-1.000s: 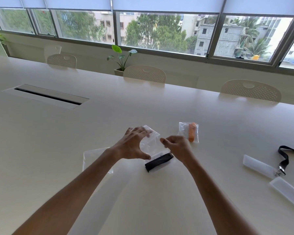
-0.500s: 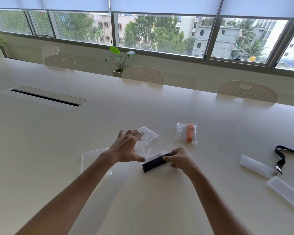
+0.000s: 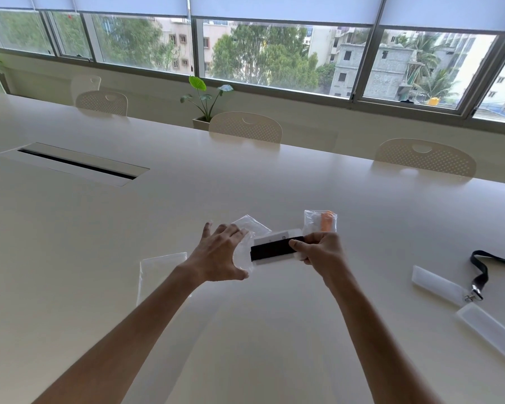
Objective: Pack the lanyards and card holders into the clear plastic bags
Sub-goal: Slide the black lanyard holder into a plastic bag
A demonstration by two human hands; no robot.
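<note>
My right hand grips a folded black lanyard stacked on a frosted card holder, held level a little above the table. My left hand holds a clear plastic bag by its near edge, fingers spread; the lanyard's left end sits at the bag's mouth. A filled bag with an orange lanyard lies just behind my right hand. An empty clear bag lies flat to the left. At the right lie a loose black lanyard and two frosted card holders.
The long white table has a cable slot at the far left. Pale perforated chairs line its far edge, with a potted plant under the windows.
My right hand has lifted the black lanyard and card holder off the table and turned them level toward the bag's mouth. My left hand still holds the bag, now more open.
</note>
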